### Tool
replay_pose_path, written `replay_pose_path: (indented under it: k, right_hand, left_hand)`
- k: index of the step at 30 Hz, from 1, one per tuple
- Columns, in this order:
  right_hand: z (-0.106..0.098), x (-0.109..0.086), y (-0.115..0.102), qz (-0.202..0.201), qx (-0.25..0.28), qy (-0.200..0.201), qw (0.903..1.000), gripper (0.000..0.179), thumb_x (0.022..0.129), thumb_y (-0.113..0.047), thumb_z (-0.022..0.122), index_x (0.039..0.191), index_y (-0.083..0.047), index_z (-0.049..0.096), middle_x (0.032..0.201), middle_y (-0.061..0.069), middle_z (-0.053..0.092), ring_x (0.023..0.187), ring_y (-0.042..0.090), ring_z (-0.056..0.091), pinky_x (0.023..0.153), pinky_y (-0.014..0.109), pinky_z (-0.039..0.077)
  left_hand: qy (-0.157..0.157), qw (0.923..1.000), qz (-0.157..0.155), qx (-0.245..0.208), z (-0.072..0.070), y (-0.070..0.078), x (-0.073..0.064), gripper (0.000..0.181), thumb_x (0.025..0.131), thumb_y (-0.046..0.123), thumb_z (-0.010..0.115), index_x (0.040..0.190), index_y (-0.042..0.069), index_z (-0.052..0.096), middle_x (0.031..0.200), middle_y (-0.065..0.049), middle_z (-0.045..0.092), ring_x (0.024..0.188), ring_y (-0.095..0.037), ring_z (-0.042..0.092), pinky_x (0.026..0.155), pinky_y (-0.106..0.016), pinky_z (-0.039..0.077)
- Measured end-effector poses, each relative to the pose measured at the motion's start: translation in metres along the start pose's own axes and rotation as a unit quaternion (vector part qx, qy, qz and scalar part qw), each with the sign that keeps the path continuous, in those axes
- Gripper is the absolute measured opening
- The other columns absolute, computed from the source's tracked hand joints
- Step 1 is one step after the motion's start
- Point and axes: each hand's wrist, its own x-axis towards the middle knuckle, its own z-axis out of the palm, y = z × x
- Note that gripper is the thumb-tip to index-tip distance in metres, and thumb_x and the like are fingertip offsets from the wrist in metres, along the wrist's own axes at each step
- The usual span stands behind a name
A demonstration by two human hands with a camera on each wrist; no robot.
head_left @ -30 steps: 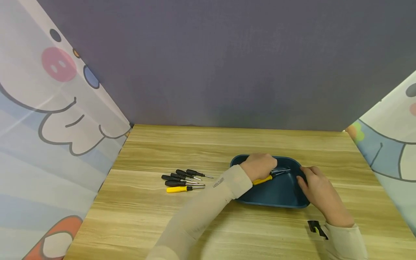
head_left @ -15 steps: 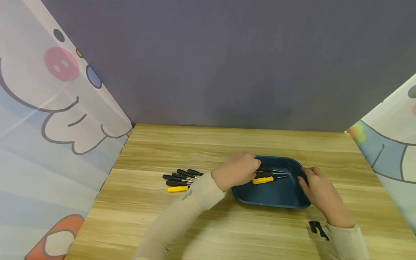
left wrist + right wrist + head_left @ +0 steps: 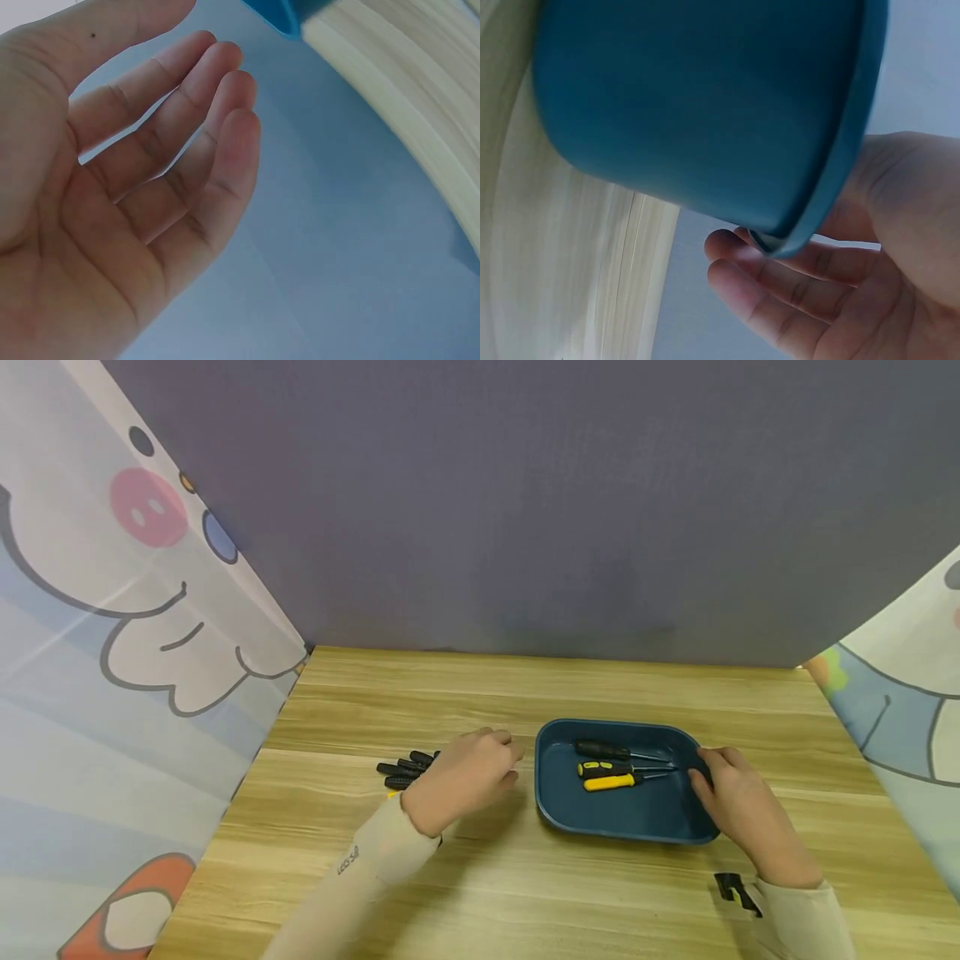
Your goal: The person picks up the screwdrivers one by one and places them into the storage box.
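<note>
The left hand has loose, gently bent fingers and holds nothing, near a bunch of black-handled screwdrivers that it partly hides on the wooden table. The right hand grips the right side of the blue tray. Inside the tray, a black screwdriver, a black-and-yellow screwdriver and a yellow screwdriver lie side by side, tips pointing right.

A tabletop with banded wood grain, running side to side, met a plain grey back wall along its far edge. Both flanks were cartoon-printed — the left panel bearing a pink snout, the right panel a green-and-orange flower. A pale sheen lay across the nearer wood.
</note>
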Motion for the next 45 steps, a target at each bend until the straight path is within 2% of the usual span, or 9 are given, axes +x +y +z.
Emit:
replay_pose_path:
  k: [7, 12, 20, 29, 37, 45]
  right_hand:
    - [-0.001, 0.0, -0.001, -0.001, -0.003, 0.002, 1.0, 0.037, 0.087, 0.001, 0.071, 0.114, 0.022, 0.058, 0.105, 0.037, 0.055, 0.084, 0.05, 0.061, 0.068, 0.059, 0.053]
    - [0.0, -0.001, 0.0, -0.004, -0.004, 0.006, 1.0, 0.037, 0.086, 0.002, 0.072, 0.114, 0.022, 0.058, 0.104, 0.037, 0.055, 0.083, 0.049, 0.061, 0.067, 0.058, 0.053]
    - [0.001, -0.003, 0.001, -0.009, -0.003, 0.012, 0.9999, 0.036, 0.086, 0.003, 0.072, 0.113, 0.022, 0.058, 0.103, 0.037, 0.055, 0.081, 0.049, 0.061, 0.065, 0.058, 0.053]
    - [0.003, -0.004, 0.001, -0.003, -0.006, 0.007, 1.0, 0.038, 0.086, 0.002, 0.072, 0.114, 0.022, 0.057, 0.104, 0.038, 0.054, 0.084, 0.05, 0.06, 0.067, 0.059, 0.053]
    - [0.003, -0.005, -0.001, 0.004, -0.002, -0.001, 1.0, 0.039, 0.087, 0.002, 0.071, 0.116, 0.022, 0.056, 0.106, 0.037, 0.054, 0.088, 0.051, 0.06, 0.07, 0.06, 0.052]
    - [0.002, -0.003, -0.001, -0.001, -0.002, 0.004, 1.0, 0.038, 0.087, 0.002, 0.072, 0.116, 0.022, 0.057, 0.106, 0.037, 0.054, 0.088, 0.051, 0.06, 0.07, 0.06, 0.052]
  left_hand:
    - [0.035, 0.9991, -0.025, 0.006, 0.005, -0.017, -0.041, 0.015, 0.083, 0.012, 0.082, 0.096, 0.01, 0.073, 0.09, 0.0, 0.066, 0.077, -0.018, 0.062, 0.065, -0.027, 0.054]
    - [0.06, 0.9974, -0.039, -0.011, 0.013, -0.029, -0.065, 0.017, 0.081, 0.009, 0.083, 0.094, 0.008, 0.072, 0.088, -0.001, 0.065, 0.077, -0.02, 0.063, 0.067, -0.032, 0.055]
    - [0.055, 0.9946, -0.087, -0.014, 0.026, -0.05, -0.095, 0.024, 0.073, 0.005, 0.087, 0.09, 0.006, 0.071, 0.087, -0.003, 0.064, 0.079, -0.023, 0.063, 0.071, -0.038, 0.055]
    - [0.016, 0.9895, -0.143, -0.015, 0.04, -0.062, -0.11, 0.022, 0.074, 0.009, 0.089, 0.087, 0.005, 0.071, 0.084, -0.004, 0.063, 0.078, -0.024, 0.063, 0.07, -0.039, 0.055]
    - [0.008, 0.9874, -0.158, 0.007, 0.057, -0.069, -0.115, 0.023, 0.073, 0.01, 0.09, 0.088, 0.006, 0.072, 0.083, -0.004, 0.063, 0.074, -0.021, 0.062, 0.065, -0.034, 0.056]
    - [0.007, 0.9864, -0.164, 0.007, 0.065, -0.069, -0.114, 0.024, 0.074, 0.01, 0.089, 0.088, 0.005, 0.071, 0.082, -0.005, 0.061, 0.071, -0.02, 0.059, 0.062, -0.034, 0.055]
